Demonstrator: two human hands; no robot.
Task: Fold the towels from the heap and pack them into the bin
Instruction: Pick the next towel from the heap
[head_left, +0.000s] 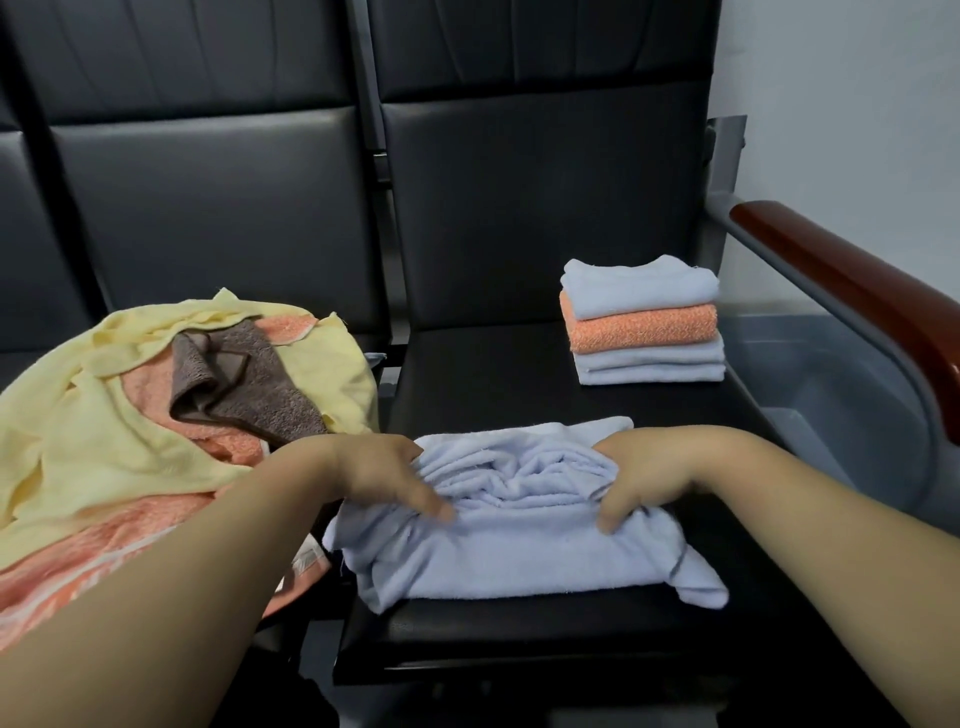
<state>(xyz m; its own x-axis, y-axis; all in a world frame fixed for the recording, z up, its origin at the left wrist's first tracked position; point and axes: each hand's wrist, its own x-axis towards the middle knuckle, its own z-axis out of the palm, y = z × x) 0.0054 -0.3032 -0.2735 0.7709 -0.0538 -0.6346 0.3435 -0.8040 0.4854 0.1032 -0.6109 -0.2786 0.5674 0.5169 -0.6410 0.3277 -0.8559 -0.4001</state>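
Both hands grip the pale blue towel (519, 530) at lower centre — left hand (384, 475) and right hand (631, 480) bunching opposite ends. Its long axis runs left-right, equally near both; the folded stack (644, 325) lies upper right.

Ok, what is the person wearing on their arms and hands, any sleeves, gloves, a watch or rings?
Both arms are bare as far up as the view reaches: no sleeve shows on the left forearm or the right forearm. The left hand and right hand are ungloved. Neither wrist carries a watch or band. No ring shows, though some fingers are hidden.
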